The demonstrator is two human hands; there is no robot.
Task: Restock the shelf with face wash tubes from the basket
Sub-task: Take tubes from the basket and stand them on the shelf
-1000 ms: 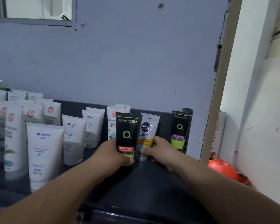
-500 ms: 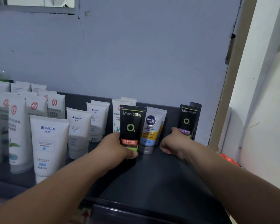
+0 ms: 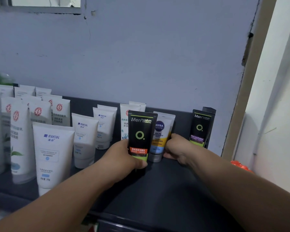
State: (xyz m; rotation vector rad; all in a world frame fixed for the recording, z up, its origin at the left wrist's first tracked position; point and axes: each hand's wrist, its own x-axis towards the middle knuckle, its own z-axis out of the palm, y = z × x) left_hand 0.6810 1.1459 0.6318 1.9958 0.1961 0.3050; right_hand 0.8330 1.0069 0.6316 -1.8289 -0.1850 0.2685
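We set tubes on a dark shelf (image 3: 166,190) against a blue-grey wall (image 3: 157,56).
Our left hand (image 3: 124,158) grips the black tube (image 3: 141,131), standing up mid-shelf; our right hand (image 3: 178,149) curls round the Nivea tube (image 3: 160,138) just behind it; white tubes (image 3: 54,148) crowd the left; a second black tube (image 3: 200,129) stands at the right end; open shelf runs to the front edge.
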